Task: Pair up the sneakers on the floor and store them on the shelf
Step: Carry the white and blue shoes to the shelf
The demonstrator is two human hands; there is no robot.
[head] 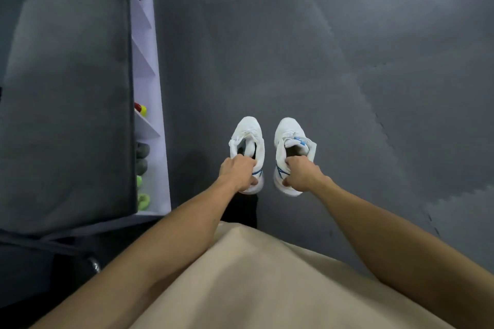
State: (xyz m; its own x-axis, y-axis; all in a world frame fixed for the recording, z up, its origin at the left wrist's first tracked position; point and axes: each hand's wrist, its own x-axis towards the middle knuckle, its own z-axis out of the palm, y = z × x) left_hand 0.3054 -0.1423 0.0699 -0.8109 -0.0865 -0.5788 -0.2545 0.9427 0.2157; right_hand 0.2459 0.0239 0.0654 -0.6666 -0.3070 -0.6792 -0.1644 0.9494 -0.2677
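Two white sneakers with blue side stripes hang side by side above the grey floor, toes pointing away from me. My left hand (238,174) grips the heel collar of the left sneaker (247,133). My right hand (300,175) grips the heel collar of the right sneaker (288,133). The white shelf (153,67) stands to the left, seen from above, with slanted dividers. Its near compartments hold grey shoes (141,157) and neon green shoes (143,199); a red and yellow shoe (141,109) sits one compartment further back.
A grey cushion (66,104) covers the top of the shelf unit on the left. Grey foam floor mats (347,61) stretch ahead and to the right. My beige shirt (267,280) fills the bottom of the view.
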